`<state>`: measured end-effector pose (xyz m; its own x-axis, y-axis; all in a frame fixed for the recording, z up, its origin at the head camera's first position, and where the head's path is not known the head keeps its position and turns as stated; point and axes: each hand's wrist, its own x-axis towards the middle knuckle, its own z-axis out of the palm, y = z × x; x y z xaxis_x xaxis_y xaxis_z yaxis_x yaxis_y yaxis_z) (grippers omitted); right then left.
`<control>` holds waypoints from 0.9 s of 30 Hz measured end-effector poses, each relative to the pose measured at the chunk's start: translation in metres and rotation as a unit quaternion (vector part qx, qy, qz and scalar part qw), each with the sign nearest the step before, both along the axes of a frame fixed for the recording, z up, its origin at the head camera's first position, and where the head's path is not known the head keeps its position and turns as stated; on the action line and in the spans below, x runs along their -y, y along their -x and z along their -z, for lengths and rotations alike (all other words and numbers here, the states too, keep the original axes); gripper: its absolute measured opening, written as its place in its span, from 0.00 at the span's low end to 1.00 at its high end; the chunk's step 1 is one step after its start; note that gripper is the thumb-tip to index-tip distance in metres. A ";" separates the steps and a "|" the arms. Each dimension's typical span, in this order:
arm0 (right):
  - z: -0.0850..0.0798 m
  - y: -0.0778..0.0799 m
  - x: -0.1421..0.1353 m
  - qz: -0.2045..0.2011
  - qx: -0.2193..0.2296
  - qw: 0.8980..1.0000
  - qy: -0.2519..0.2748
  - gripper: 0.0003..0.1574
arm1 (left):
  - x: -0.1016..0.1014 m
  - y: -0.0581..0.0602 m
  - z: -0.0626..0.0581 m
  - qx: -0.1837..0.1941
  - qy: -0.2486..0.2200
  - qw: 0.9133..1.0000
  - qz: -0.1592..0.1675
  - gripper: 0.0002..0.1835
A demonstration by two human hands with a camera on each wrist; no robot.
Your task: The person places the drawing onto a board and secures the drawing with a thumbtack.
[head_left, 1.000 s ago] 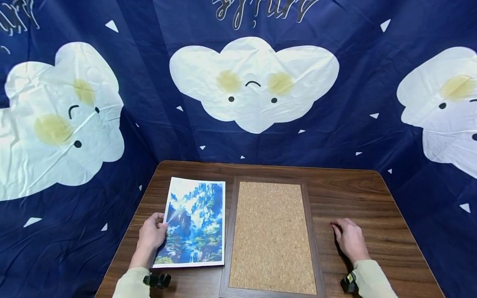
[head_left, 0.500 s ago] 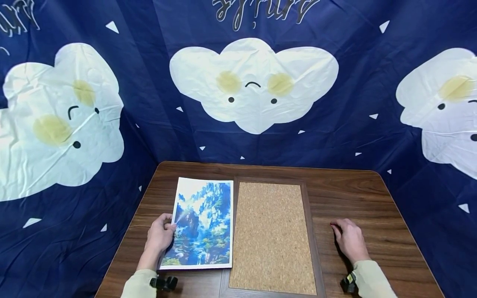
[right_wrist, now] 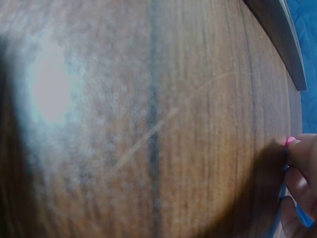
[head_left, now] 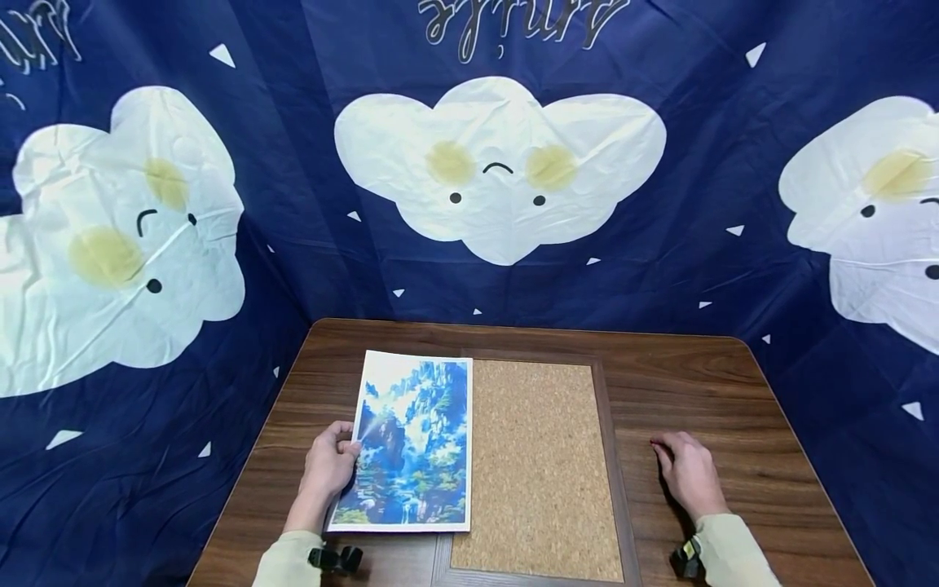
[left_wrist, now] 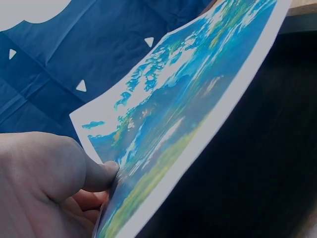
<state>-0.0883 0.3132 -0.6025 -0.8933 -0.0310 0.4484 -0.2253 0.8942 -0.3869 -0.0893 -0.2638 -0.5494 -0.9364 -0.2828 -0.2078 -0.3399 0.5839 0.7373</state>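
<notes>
The left hand (head_left: 326, 466) was at the lower left of the head view, thumb and fingers set in a pinch at its right side. In the left wrist view, its thumb (left_wrist: 101, 174) reached in from the lower left, above bent fingers (left_wrist: 91, 200). The right hand (head_left: 688, 473) was at the lower right of the head view, back upward, fingertips curled together toward the left (only part of it showed at the right wrist view's lower right edge). Both forearms, in pale sleeves (head_left: 736, 550), slanted inward from the bottom.
</notes>
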 end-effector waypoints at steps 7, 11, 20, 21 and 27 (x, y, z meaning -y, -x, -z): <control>0.003 0.001 -0.002 -0.005 -0.007 1.000 -0.002 0.08 | -0.008 0.002 0.005 -0.015 0.006 1.000 0.009 0.13; 0.002 0.001 -0.002 -0.003 -0.004 1.000 -0.003 0.08 | -0.012 0.001 0.007 -0.018 0.004 1.000 0.012 0.12; 0.007 0.000 -0.003 -0.002 -0.012 1.000 -0.003 0.08 | -0.026 0.000 0.010 -0.007 -0.009 1.000 0.015 0.13; 0.007 0.000 -0.003 -0.002 -0.012 1.000 -0.003 0.08 | -0.027 0.000 0.011 -0.009 -0.005 1.000 0.016 0.13; 0.007 0.001 -0.003 -0.001 -0.009 1.000 -0.002 0.07 | -0.035 -0.001 0.014 -0.015 -0.002 1.000 0.024 0.12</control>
